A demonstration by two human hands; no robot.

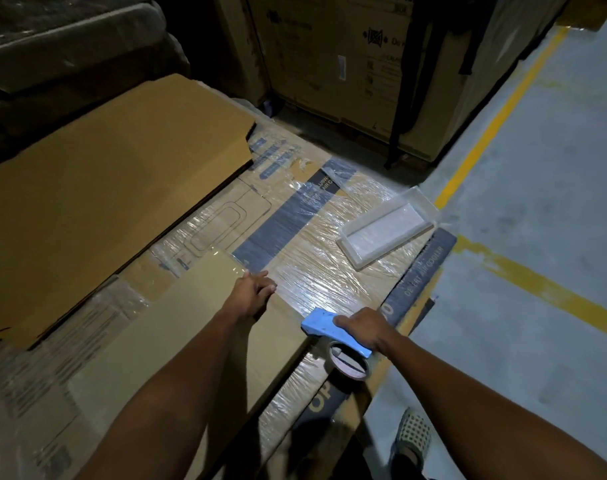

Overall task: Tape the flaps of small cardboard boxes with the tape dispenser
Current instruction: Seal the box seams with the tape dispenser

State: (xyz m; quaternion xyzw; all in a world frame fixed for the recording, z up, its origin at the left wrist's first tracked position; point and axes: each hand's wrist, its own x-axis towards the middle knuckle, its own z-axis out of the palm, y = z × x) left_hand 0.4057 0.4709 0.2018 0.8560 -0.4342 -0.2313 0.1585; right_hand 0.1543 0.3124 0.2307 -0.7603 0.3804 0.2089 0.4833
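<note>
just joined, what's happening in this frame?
A person is taping a flat cardboard box that lies on a big shrink-wrapped carton. The left hand rests on the box's far end, holding it down. The right hand grips a blue tape dispenser at the box's right edge, its tape roll hanging below. A clear plastic tray lies farther back on the carton.

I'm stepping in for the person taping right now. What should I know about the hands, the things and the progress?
Left hand: fingers resting on the far end of the flat cardboard piece, holding it down.
Right hand: grips the blue tape dispenser at the cardboard's right edge; the tape roll hangs below.
Clear tray lies beyond, on the wrapped carton.
Done: cannot tell.
Left: run the tape.
</note>
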